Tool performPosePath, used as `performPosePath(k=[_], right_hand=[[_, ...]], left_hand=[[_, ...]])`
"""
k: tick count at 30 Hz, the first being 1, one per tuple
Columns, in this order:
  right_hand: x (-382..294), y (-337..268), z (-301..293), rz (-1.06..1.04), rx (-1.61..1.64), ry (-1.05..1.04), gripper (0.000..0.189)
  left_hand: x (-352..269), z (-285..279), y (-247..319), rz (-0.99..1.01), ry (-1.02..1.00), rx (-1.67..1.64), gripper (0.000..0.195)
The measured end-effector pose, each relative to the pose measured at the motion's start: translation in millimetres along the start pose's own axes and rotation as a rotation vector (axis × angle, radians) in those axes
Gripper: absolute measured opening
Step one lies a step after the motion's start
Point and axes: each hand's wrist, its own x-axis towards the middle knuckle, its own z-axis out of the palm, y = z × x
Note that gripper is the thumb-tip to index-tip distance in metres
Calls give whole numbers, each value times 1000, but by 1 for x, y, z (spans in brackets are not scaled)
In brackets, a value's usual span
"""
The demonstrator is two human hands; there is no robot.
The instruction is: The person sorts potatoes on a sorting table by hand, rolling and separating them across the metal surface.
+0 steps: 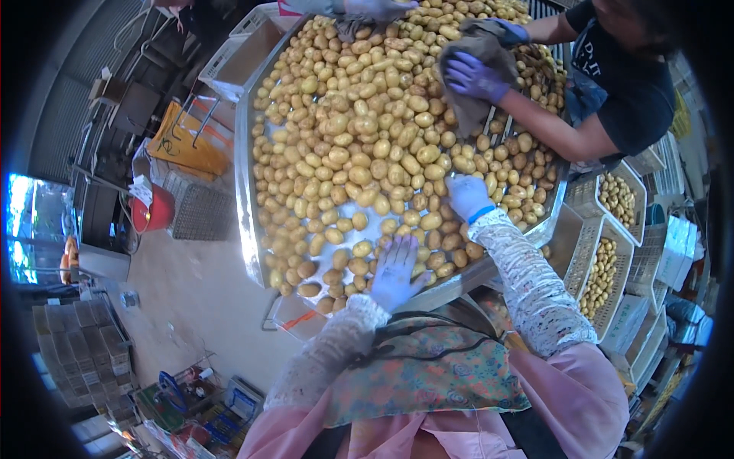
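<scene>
A large heap of yellow potatoes [367, 126] covers a metal sorting table [245, 189] with a raised rim. My left hand [397, 275], in a pale purple glove, lies palm down at the near edge, fingers stretched over several potatoes and thumb apart. It grips nothing. Farther right, my right hand [467, 196], gloved and with a blue band at the wrist, rests among the potatoes. Its fingers curl down out of sight, so whether they hold a potato is hidden. Bare metal shows between loose potatoes just beyond my left hand.
At the right, a co-worker's purple-gloved hand [476, 77] presses a brown cloth [490, 49] on the heap. Another person's gloved hand [378, 7] reaches in at the top. Plastic crates [622, 275] of potatoes stand at right. A red bucket [152, 209] stands left.
</scene>
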Motion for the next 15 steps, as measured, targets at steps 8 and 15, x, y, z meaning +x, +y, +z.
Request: performPosePath(k=[8,15], right_hand=[[-95,-3,-23,508,1820,140,26],[-167,-20,-14,622,2207,-39,42]], left_hand=[[140,16,-13,45,-139,261,45],[204,43,-30,153,-444,351,18]])
